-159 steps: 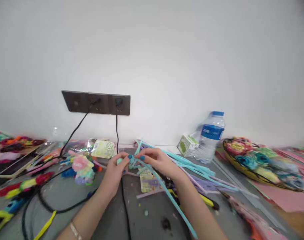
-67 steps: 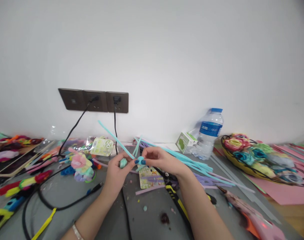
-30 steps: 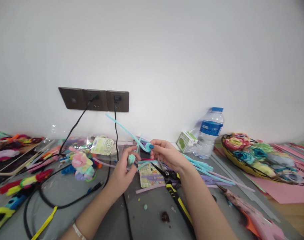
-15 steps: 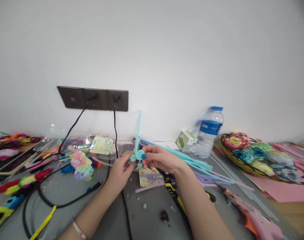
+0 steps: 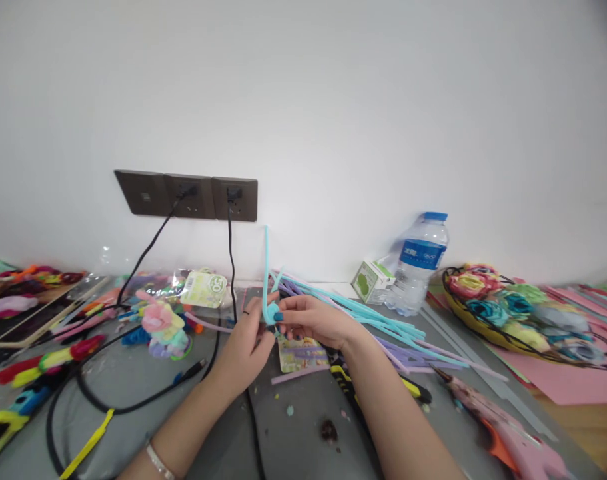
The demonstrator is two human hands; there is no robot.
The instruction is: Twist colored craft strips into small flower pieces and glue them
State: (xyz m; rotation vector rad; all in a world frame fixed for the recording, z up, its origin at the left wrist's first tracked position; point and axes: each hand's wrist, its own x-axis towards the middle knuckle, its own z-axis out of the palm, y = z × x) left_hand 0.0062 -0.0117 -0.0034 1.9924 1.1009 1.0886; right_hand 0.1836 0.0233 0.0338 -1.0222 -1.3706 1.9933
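Observation:
Between my two hands, above the middle of the grey mat (image 5: 293, 440), is a light-blue pipe cleaner (image 5: 266, 260) with its lower end bent and curled into a small shape. One long straight end sticks up against the white wall. My left hand (image 5: 246, 343) is closed on the curled part from the left, its fingertips partly hidden. My right hand (image 5: 316, 319), with dark blue nails, pinches the same curl from the right. Behind my right hand lies a bundle of light-blue and purple pipe cleaners (image 5: 383, 320). Under the hands is a printed card (image 5: 290, 357).
Pliers with black and yellow handles (image 5: 348, 383) lie under my right forearm. A pink glue gun (image 5: 513, 427) rests at the right, near a basket of fabric flowers (image 5: 523, 307). A water bottle (image 5: 418, 267) stands by the wall. Black cables (image 5: 133, 407) loop at left beside a pastel pipe-cleaner flower (image 5: 163, 327).
Both hands have shifted slightly left with the pipe cleaner. Its upright end now stands straighter and further left, and the curl is turned and more covered by the fingers.

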